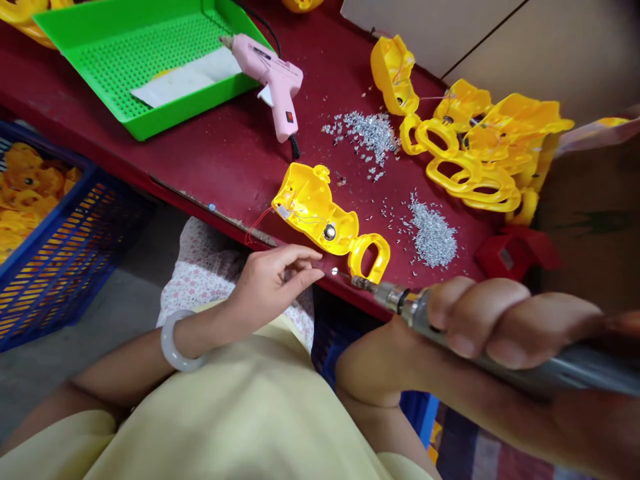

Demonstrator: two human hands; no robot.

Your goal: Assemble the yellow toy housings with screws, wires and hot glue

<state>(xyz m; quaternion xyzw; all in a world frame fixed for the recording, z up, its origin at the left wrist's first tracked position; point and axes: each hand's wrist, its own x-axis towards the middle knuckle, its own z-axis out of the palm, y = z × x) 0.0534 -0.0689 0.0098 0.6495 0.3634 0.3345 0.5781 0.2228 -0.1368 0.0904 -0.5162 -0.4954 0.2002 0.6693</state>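
Note:
My right hand [510, 320] is wrapped round a grey electric screwdriver [415, 310], its metal nose pointing left past the table's front edge. Close to the thin bit's tip is a small bright spot, too small to name. Just left of that tip is my left hand [280, 277], fingers curled, with thumb and forefinger tips slightly apart and nothing visible between them. Beyond both hands a yellow plastic shell half [317, 210] lies hollow side up on the table, with thin wires, a round silvery part inside and a ring-shaped handle at its right end.
Two heaps of small screws, a far heap [373, 137] and a near heap [434, 233], lie on the dark red table [210, 157]. A pink glue gun [273, 77] leans on a green tray [185, 110]. Yellow shells [515, 127] are piled right; a blue crate [75, 233] stands left.

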